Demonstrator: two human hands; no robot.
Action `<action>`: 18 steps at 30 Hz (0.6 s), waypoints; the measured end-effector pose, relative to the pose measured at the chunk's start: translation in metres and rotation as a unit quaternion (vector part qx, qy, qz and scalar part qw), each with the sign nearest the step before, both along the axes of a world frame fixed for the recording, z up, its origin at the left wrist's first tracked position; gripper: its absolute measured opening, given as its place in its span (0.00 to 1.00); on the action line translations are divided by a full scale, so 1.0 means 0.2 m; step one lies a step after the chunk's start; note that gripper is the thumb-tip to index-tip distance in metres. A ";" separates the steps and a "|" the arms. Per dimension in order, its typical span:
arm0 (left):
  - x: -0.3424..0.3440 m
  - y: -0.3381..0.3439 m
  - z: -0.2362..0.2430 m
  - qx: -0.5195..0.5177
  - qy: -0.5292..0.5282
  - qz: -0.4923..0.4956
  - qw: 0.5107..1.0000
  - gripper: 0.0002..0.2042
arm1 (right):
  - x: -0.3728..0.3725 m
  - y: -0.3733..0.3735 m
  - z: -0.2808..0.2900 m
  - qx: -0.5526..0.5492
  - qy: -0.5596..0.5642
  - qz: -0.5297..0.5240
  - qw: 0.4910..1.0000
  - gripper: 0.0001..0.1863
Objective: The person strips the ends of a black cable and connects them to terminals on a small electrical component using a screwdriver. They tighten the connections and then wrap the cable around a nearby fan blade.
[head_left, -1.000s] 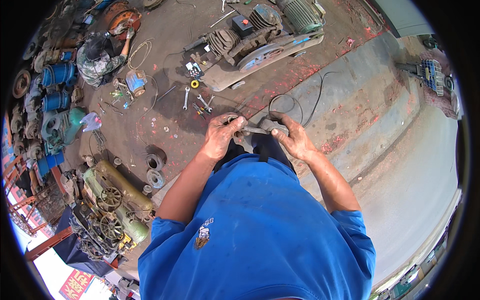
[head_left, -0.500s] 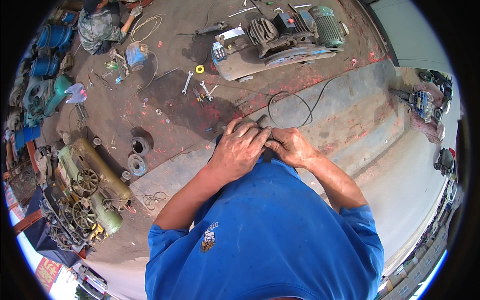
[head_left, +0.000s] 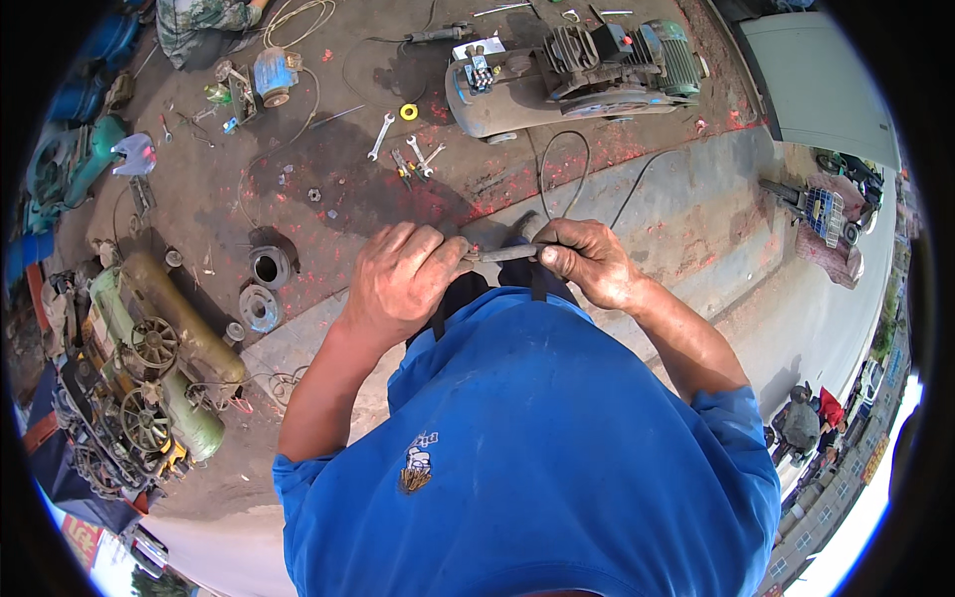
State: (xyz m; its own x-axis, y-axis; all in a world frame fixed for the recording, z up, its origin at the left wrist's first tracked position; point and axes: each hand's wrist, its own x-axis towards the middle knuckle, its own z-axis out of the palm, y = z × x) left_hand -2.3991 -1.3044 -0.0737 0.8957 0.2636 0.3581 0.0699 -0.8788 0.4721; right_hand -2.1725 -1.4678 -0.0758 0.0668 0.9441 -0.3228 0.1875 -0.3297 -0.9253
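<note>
Between my hands, in front of my waist, a short stretch of dark grey cable point(head_left: 505, 255) runs level. My left hand point(head_left: 403, 274) is closed, its fingertips pinching the cable's left end, where a small bit of red shows. What exactly those fingers hold there is partly hidden. My right hand point(head_left: 589, 261) is closed round the cable farther along, thumb pressed on top. Beyond that hand, a dark cable loop point(head_left: 567, 179) lies over the ground toward an air compressor point(head_left: 507, 104) with a green motor point(head_left: 678, 70).
Ahead on the stained ground lie a wrench point(head_left: 380, 137), pliers point(head_left: 401, 164) and a yellow tape roll point(head_left: 409, 111). Metal rings point(head_left: 261, 308) and an old compressor tank point(head_left: 184, 318) stand to the left. Another person point(head_left: 194, 25) works at the far left.
My hands have moved apart, the left one going left, so the cable between them now shows. The view has shifted, and the cable loop has changed shape.
</note>
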 end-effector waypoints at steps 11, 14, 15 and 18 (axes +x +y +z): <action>0.19 0.04 0.19 -0.522 -0.069 -0.013 0.850 0.10 | 0.02 0.08 0.30 0.249 -0.087 -0.040 0.964 0.09; 0.24 -0.05 0.16 -0.712 -0.136 -0.045 0.688 0.13 | 0.05 0.03 0.31 0.249 -0.049 -0.085 0.964 0.10; 0.28 -0.08 0.17 -0.730 -0.153 -0.039 0.665 0.13 | 0.06 0.02 0.30 0.241 -0.026 -0.105 0.964 0.10; 0.37 -0.14 0.19 -0.779 -0.193 -0.030 0.596 0.15 | 0.09 -0.02 0.29 0.225 0.022 -0.157 0.961 0.09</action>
State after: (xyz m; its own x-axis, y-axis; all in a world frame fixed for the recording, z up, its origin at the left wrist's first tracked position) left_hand -2.3249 -1.3330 -0.0351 0.8499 0.5179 -0.0976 -0.3180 0.6517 0.6886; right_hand -2.1542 -1.4727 -0.0176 0.3673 0.9242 0.1043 0.1018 0.0715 -0.9922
